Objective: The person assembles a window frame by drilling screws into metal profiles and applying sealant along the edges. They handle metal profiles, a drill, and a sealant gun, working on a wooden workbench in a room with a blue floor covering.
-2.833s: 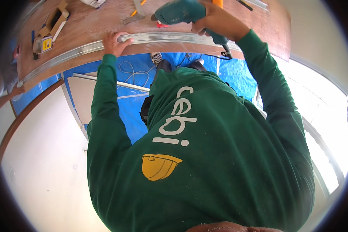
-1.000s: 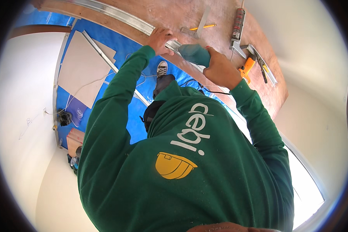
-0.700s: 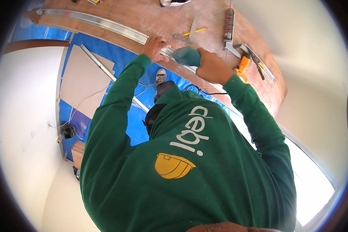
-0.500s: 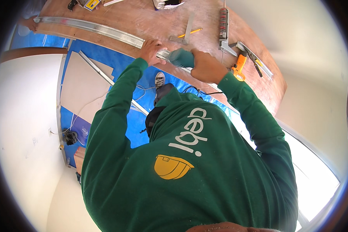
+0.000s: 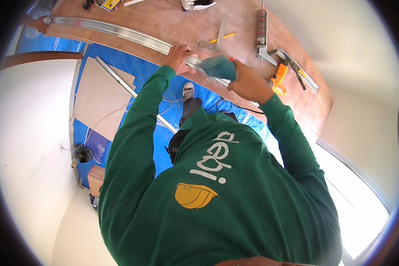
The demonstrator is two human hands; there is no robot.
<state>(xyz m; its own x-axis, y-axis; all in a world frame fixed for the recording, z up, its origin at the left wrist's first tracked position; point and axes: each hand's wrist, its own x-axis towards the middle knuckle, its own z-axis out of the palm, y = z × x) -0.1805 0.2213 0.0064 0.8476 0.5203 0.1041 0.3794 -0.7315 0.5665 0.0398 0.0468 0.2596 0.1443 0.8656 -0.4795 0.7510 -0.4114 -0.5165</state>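
Observation:
A long silver metal channel (image 5: 133, 37) runs along the near edge of the brown wooden tabletop (image 5: 173, 22). My left hand (image 5: 180, 59) is closed round the channel near its right part. Close beside it, my right hand (image 5: 250, 82) grips a teal-bodied power tool (image 5: 219, 68) held over the channel. The tool's working end is hidden, so its exact kind cannot be told. At the channel's far left end, another person's hand (image 5: 37, 25) rests on it.
On the tabletop lie a metal square (image 5: 221, 33), a yellow pencil (image 5: 226, 37), a caulking gun (image 5: 261, 35), and an orange-handled tool (image 5: 278, 80) beside pliers. Blue sheeting (image 5: 157, 137), a beige board (image 5: 99, 95), another metal length (image 5: 115, 76) and cords cover the floor.
My right hand and the teal tool have shifted slightly to the right relative to the channel. My left hand keeps its hold. The whole view has drifted a little.

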